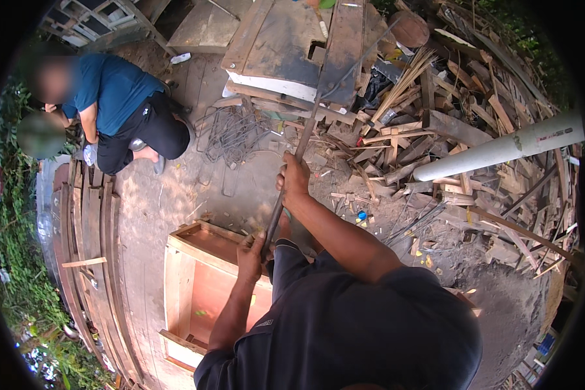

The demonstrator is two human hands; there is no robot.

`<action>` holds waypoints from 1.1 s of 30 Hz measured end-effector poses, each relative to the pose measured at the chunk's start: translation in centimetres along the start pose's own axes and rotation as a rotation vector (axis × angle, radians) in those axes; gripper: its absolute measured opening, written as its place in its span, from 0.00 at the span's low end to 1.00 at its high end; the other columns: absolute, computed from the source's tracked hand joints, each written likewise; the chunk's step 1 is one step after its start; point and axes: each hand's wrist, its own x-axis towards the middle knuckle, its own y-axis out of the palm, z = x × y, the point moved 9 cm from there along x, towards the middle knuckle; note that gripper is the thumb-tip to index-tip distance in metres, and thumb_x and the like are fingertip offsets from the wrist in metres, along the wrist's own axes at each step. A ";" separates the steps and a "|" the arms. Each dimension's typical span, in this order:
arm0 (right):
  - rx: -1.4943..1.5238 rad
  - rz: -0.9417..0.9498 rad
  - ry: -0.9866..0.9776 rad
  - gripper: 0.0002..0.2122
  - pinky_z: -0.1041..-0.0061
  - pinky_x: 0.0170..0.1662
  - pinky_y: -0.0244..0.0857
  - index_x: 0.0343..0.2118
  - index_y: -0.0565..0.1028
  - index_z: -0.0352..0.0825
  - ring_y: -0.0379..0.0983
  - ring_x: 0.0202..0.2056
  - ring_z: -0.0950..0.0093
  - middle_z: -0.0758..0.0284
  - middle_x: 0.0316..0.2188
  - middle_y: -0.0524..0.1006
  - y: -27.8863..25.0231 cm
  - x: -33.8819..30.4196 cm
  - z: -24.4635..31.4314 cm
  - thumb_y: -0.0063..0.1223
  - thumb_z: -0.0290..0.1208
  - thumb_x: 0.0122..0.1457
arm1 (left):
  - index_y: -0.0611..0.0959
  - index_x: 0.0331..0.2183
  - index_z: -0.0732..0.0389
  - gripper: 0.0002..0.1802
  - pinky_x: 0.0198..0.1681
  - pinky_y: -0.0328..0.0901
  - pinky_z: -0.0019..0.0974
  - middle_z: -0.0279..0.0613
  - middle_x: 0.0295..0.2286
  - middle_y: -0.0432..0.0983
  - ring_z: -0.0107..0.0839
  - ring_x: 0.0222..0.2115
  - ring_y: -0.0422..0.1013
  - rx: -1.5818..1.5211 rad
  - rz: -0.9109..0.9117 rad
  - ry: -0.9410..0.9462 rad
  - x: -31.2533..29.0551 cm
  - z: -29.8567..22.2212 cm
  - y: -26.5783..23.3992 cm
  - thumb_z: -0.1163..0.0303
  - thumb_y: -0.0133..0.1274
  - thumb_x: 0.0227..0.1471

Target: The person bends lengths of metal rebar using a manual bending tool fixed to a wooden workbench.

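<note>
A long dark rod [307,133] runs slantwise from my body up toward the wooden workbench [276,45]. My right hand [294,180] is wrapped around its middle. Lower down, near the rod's close end, my left hand [250,257] grips it too. The rod's far end reaches the bench's front edge, where a thinner dark bar [364,57] angles up to the right; whether the two are joined I cannot tell. Beside my left forearm lies an open wooden box frame [181,286] with a reddish inner panel, partly hidden by my arm and body.
At left, a person in a blue shirt [120,84] crouches near stacked long planks [97,227]. Bent metal rods [234,133] lie tangled on the ground before the bench. Scrap wood [448,123] is heaped at right, with a pale pipe [500,149] across it.
</note>
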 end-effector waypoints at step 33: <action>0.490 -0.046 0.474 0.11 0.63 0.49 0.71 0.22 0.66 0.36 0.72 0.31 0.66 0.63 0.23 0.71 19.6 9.2 -3.2 0.46 0.31 0.61 | 0.66 0.51 0.73 0.41 0.53 0.64 0.66 0.69 0.49 0.67 0.62 0.53 0.66 -0.728 -0.856 0.675 26.7 -28.9 -17.8 0.42 0.47 0.57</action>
